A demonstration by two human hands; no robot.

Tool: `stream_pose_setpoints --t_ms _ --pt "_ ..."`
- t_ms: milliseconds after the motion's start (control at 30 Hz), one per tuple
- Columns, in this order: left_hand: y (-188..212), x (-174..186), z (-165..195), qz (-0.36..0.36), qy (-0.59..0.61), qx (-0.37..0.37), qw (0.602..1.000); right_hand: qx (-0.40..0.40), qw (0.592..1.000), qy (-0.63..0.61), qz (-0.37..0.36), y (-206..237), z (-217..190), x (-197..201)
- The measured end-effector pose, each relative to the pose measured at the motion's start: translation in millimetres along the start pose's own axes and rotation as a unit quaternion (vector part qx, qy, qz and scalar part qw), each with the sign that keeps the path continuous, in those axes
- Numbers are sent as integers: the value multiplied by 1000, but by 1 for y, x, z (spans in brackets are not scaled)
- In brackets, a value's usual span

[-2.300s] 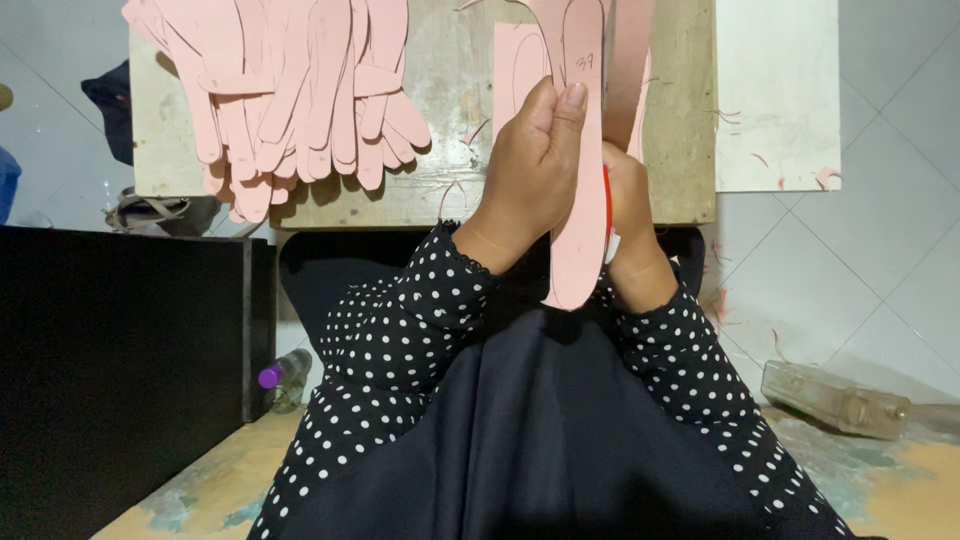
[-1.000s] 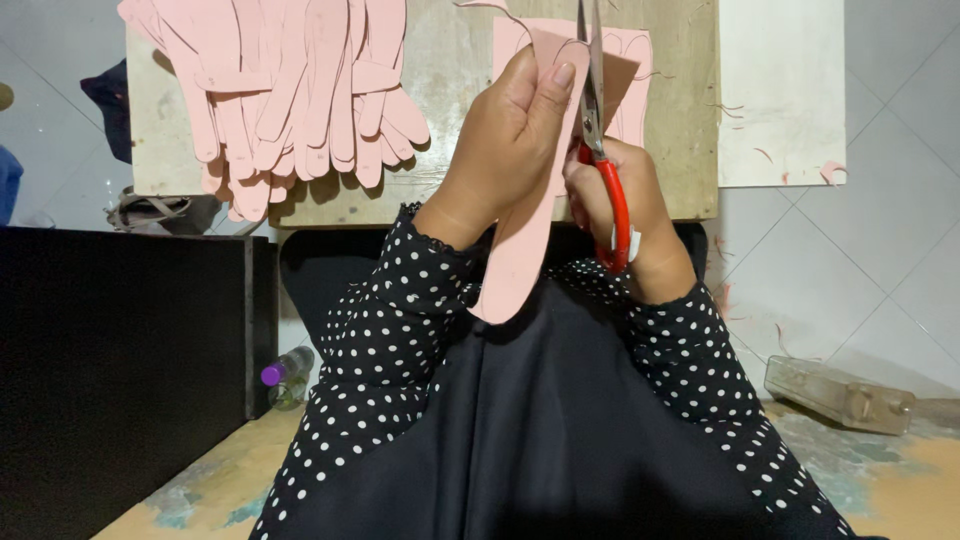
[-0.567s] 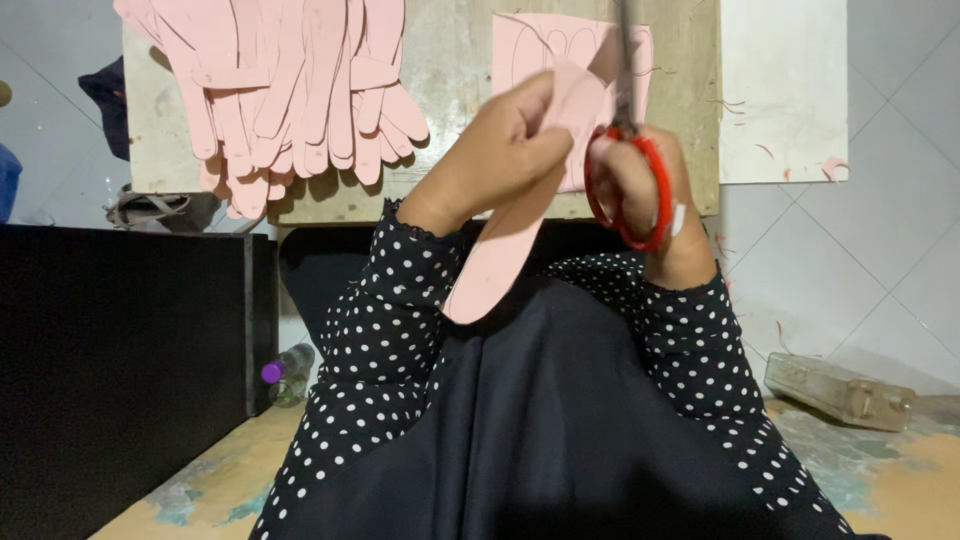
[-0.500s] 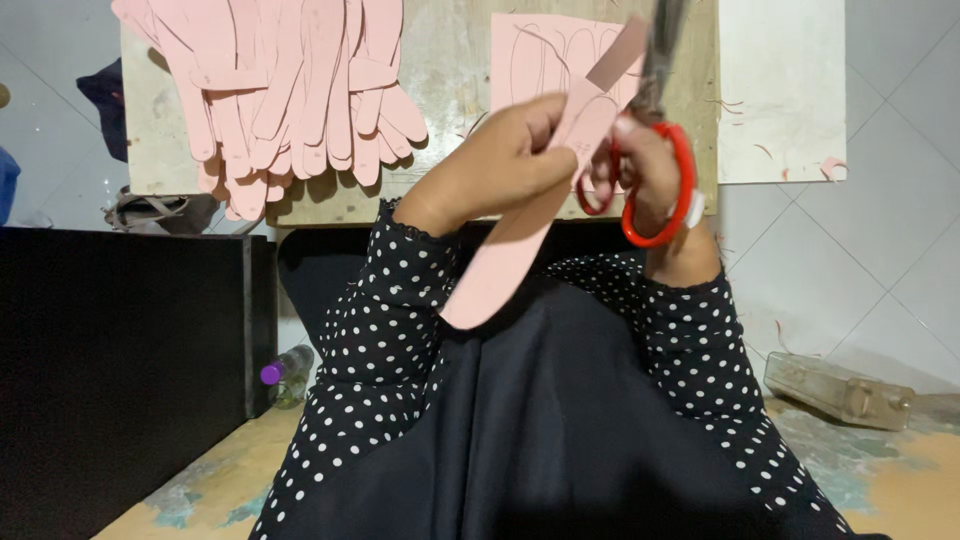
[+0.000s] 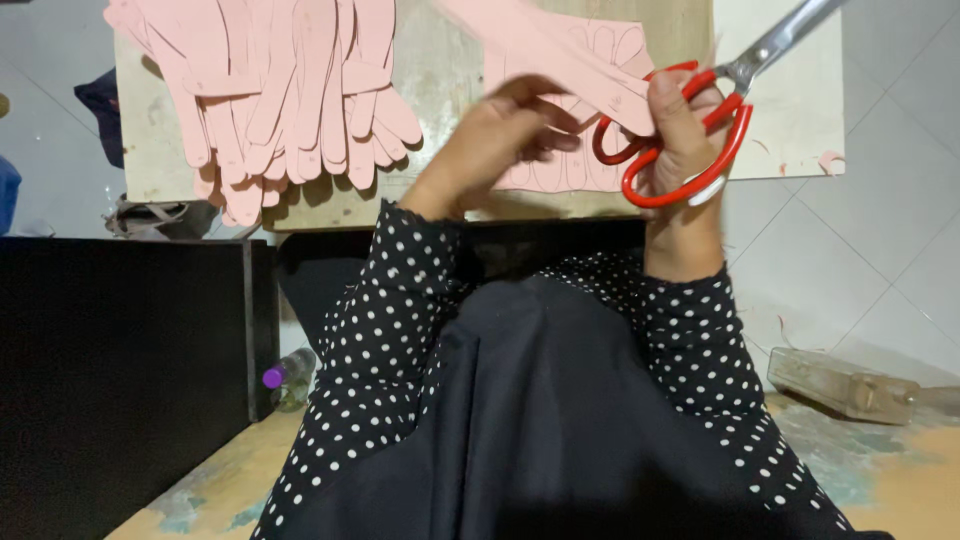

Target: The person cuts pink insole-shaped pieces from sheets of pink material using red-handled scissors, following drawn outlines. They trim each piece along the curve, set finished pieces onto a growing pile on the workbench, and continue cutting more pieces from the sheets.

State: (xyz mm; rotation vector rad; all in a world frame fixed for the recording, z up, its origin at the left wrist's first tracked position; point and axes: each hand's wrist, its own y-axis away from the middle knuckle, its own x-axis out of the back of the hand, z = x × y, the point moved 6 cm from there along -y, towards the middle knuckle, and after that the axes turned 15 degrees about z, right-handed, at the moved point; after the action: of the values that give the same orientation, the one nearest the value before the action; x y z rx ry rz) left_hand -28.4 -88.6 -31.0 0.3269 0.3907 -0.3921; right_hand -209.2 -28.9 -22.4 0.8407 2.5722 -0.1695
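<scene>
My right hand [image 5: 678,125] grips red-handled scissors [image 5: 700,130] whose steel blades point up and to the right. Its fingers also pinch one end of a long pink cut-out strip [image 5: 545,45] that slants up to the left. My left hand [image 5: 500,140] is blurred, just under that strip, with its fingers apart and nothing clearly in them. Behind both hands a pink sheet with drawn outlines [image 5: 600,170] lies on a wooden board [image 5: 150,150].
A pile of pink cut-out shapes [image 5: 280,90] covers the board's left part, and a white sheet [image 5: 790,110] its right. A black cabinet [image 5: 120,380] stands left, with a purple-capped bottle [image 5: 285,375] beside it. A wooden block [image 5: 840,385] lies on the floor at right.
The pink strip, held up by my left hand before, now slants up-left from my right hand. The scissors have tilted to the right, and my left hand has dropped below the strip.
</scene>
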Motion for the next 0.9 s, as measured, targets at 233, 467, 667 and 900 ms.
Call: stream_pose_setpoints --t_ms 233,467,667,900 --pt "-4 9 -25 70 -96 -151 981 148 974 168 -26 25 10 -14" --pt "8 20 5 140 -155 -244 947 24 985 167 -43 33 16 -30" --pt "14 21 10 103 -147 -227 957 28 984 166 -53 35 18 -29" --pt "15 38 26 160 11 -240 957 -47 982 129 -130 42 39 -37"
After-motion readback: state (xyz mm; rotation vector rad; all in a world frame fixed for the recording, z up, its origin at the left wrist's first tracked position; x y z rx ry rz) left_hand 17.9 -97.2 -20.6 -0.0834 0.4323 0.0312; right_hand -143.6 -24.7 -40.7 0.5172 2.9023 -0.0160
